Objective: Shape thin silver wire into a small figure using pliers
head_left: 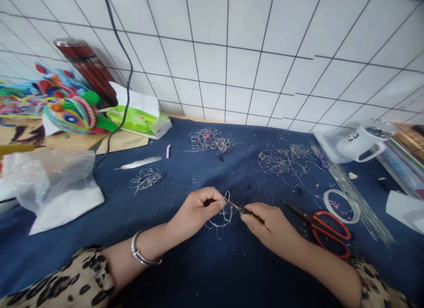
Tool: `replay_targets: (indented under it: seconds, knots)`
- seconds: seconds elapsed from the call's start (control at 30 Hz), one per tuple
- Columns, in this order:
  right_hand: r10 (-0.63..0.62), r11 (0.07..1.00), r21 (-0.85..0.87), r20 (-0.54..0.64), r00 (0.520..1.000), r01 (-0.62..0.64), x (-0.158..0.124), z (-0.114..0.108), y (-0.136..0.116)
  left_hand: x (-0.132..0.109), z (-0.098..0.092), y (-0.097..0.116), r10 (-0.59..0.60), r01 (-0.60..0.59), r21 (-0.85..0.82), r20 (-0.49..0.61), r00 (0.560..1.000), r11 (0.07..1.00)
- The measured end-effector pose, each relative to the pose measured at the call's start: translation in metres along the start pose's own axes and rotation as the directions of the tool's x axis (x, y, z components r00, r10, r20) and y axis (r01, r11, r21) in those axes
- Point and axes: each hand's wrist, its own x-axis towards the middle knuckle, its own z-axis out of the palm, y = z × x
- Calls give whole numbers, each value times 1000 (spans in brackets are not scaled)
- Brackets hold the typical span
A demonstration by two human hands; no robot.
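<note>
Over the dark blue cloth, my left hand (201, 211) pinches a thin silver wire (227, 216) that is bent into loops. My right hand (272, 223) is closed around a pair of pliers (239, 207) with dark, narrow jaws. The tips of the pliers meet the wire right beside my left fingertips. The loops hang just below and between the two hands. Red-handled scissors (326, 228) lie to the right of my right hand. Farther off are tangled wire bundles (206, 140) and a second wire heap (281, 158).
At right, straight wires (361, 204) lie beside a clear round dish (342, 206) with pink bits and a white mug (361, 141). At left are a smaller wire tangle (145, 180), a plastic bag (56, 184), a green packet (139, 118) and a colourful yarn figure (71, 114). A black cable (127, 65) hangs down.
</note>
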Motion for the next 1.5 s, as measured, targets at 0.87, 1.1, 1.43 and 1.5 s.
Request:
replay_targets:
  seconds: [0.87,1.1,1.43,1.5]
  knots:
    - [-128,981,-166,-141,982,104,0,8,12,9,-8,-8,-49,112,-318,199,979,941]
    - [-75,995,-73,-91,993,69,-1,7,10,9,-7,-8,-61,125,-357,184,981,926]
    - [-91,995,-53,-63,994,88,-1,8,13,7,-6,-9,-54,102,-349,143,988,932]
    - [-97,994,-56,-58,994,93,-1,7,13,7,-6,-9,-60,110,-358,147,987,927]
